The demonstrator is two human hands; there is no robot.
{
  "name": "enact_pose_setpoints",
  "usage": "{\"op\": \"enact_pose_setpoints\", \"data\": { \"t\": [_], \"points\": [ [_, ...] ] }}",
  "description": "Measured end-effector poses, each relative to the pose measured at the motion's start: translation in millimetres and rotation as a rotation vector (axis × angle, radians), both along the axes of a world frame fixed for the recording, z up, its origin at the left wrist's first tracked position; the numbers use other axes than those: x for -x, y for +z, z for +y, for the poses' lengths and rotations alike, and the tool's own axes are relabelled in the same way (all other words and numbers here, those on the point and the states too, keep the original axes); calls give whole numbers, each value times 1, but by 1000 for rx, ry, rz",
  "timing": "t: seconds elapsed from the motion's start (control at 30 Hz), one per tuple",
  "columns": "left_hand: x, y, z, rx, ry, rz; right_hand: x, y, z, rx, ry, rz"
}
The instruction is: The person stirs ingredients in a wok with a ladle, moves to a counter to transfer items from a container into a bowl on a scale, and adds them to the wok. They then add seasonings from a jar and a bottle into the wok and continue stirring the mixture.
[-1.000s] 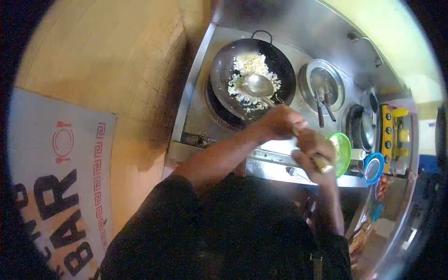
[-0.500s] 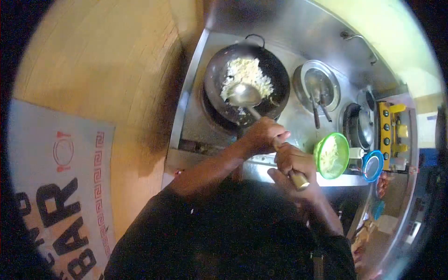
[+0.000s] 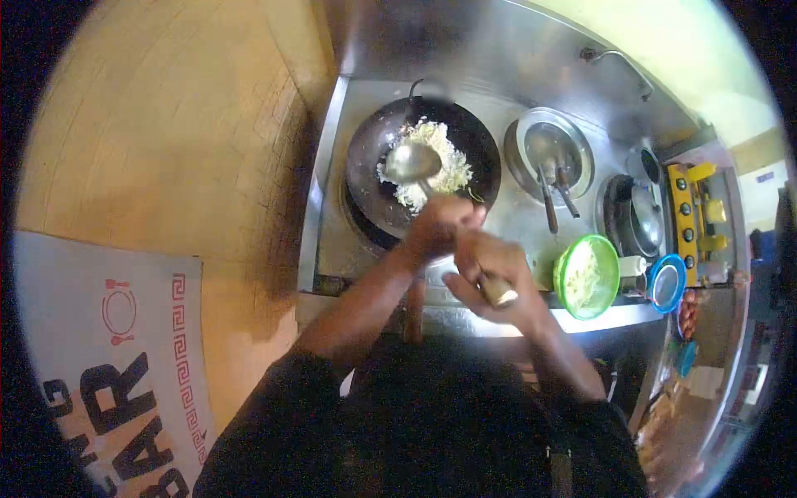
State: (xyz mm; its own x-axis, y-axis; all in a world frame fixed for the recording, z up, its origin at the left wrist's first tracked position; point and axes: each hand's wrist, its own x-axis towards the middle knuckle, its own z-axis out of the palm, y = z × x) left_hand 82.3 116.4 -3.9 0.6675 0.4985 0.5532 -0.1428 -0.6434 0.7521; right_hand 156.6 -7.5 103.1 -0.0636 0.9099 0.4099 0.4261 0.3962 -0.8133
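Both my hands are wrapped round the long handle of a metal ladle (image 3: 413, 162). My left hand (image 3: 445, 226) grips the shaft nearer the bowl of the ladle, and my right hand (image 3: 496, 270) holds the handle's end, whose metal tip shows below the fingers. Inside a dark wok (image 3: 365, 170) on the stove, the ladle's bowl rests at the left side of a heap of pale, rice-like food (image 3: 448, 162). To the right of my right hand stands a green bowl (image 3: 612, 278) with pale shreds in it.
Behind the green bowl, a round metal pot (image 3: 520, 137) holds utensils. Farther right are a dark pan with a lid (image 3: 646, 220), a blue-rimmed container (image 3: 667, 284) and a yellow rack (image 3: 686, 224). A wooden wall (image 3: 166, 124) and a lettered banner (image 3: 158, 365) stand at the left.
The ladle and both my hands have moved left, and the ladle's bowl now lies at the left of the food. The food has shifted within the wok. The view has turned slightly.
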Motion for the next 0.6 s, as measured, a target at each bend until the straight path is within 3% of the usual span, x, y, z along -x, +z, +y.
{"op": "enact_pose_setpoints", "data": {
  "t": [0.03,0.1,0.17,0.2,0.23,0.3,0.5,0.57,0.6],
  "points": [
    [-1,-9,-11,-139,127,10,0,-3,-8,35,9,37],
    [-13,-14,-4,-232,76,-20,-5,6,-15,-1,-70,39],
    [-28,17,-2,-409,48,-24,-16,31,-10,-36,-116,28],
    [-29,46,-1,-28,-26,-21,-22,38,-9,-27,-97,-15],
    [-40,42,3,-122,40,-94,-26,40,-9,-15,-74,-60],
    [-47,25,11,2,-103,-16,-29,17,-4,-15,-129,-31],
    [-36,-10,-9,-117,-48,26,-21,-3,-22,-9,-108,45],
    [-25,20,-20,-104,-35,19,-26,3,-13,12,-52,38],
    [-17,11,-20,-17,-52,58,-24,5,-13,33,-31,45]
  ]
}}
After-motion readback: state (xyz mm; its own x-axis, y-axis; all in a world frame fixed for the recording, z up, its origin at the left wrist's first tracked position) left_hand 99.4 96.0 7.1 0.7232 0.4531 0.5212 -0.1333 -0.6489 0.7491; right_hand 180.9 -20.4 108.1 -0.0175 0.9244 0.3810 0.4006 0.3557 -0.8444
